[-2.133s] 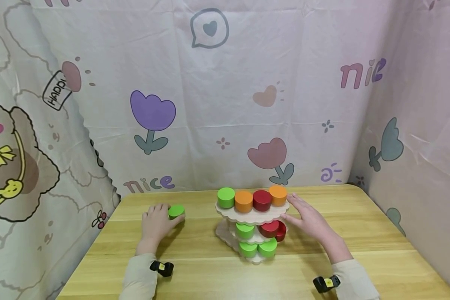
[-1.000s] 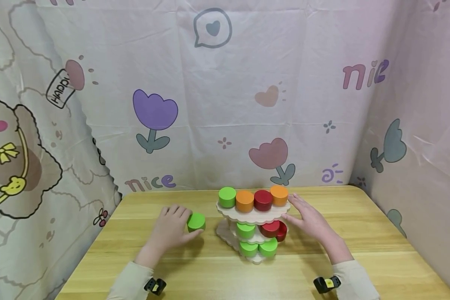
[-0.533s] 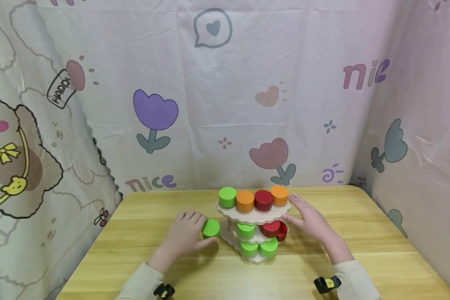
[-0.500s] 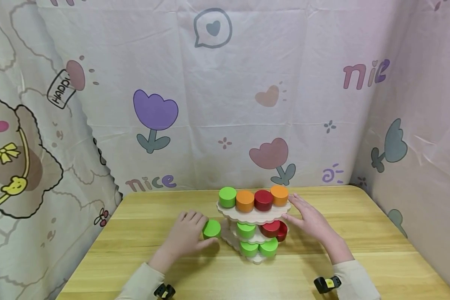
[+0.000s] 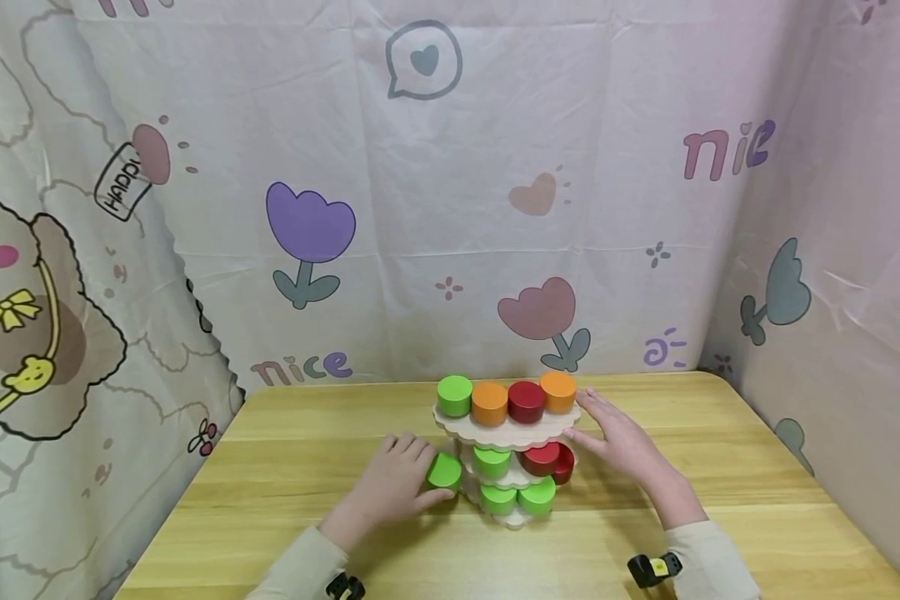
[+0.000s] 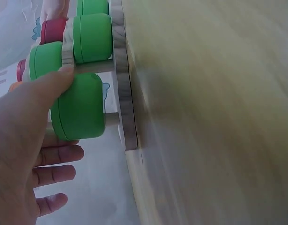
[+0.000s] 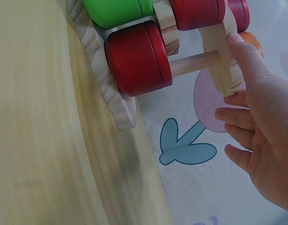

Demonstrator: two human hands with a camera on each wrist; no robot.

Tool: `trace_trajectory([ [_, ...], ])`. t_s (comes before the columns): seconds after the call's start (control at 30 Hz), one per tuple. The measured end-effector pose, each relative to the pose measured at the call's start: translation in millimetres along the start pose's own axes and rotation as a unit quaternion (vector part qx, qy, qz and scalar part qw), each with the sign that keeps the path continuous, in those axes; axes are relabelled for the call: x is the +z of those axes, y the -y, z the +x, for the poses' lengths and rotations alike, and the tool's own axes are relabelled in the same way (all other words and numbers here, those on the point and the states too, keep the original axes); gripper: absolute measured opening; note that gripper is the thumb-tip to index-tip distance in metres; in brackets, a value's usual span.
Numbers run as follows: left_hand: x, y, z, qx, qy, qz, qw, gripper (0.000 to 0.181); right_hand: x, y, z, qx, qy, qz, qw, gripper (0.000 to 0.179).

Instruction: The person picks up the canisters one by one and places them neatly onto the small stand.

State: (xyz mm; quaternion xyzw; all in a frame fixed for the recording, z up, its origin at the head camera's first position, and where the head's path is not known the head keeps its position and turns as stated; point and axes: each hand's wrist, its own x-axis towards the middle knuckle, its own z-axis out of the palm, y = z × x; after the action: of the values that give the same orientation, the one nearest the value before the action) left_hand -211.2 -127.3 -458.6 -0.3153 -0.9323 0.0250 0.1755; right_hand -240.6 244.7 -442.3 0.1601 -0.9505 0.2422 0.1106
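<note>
My left hand (image 5: pixel 396 483) holds a green round block (image 5: pixel 444 472) at the left side of a tiered wooden stand (image 5: pixel 498 432) with scalloped boards. In the left wrist view, the thumb lies on one side of that block, the index finger is partly hidden behind it, and the other fingers are spread. The block is close over the bottom board (image 6: pixel 127 108), by a wooden post. My right hand (image 5: pixel 630 440) grips the right edge of the top board (image 7: pixel 224 70) between thumb and fingers.
Green, orange and red blocks (image 5: pixel 527 402) line the top board. Green blocks (image 5: pixel 536 496) and red blocks (image 5: pixel 542 457) fill the lower tiers. The stand is on a wooden table (image 5: pixel 285 467), with a printed curtain (image 5: pixel 420 208) behind.
My left hand has carried the green block rightward and nearer to me, from the table's left part to the stand's left side. The right hand has stayed at the top board.
</note>
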Motion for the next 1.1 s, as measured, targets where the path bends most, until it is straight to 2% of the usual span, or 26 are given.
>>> trace_trajectory([
  [0.33,3.8,-4.7,4.2,0.0,0.021,0.011,0.9997,0.066,-1,-1,-0.7,-0.005,-0.008,-0.008,0.9999,0.075],
  [0.6,8.7,-9.8,7.5,-0.006,0.046,-0.004,0.9989,0.067,-1,0,-0.7,-0.004,-0.005,-0.007,1.0,0.074],
  [1.1,11.0,-16.9,10.9,-0.025,0.045,-0.015,0.9985,0.071,-1,2,-1.5,-0.001,-0.008,-0.002,1.0,0.075],
])
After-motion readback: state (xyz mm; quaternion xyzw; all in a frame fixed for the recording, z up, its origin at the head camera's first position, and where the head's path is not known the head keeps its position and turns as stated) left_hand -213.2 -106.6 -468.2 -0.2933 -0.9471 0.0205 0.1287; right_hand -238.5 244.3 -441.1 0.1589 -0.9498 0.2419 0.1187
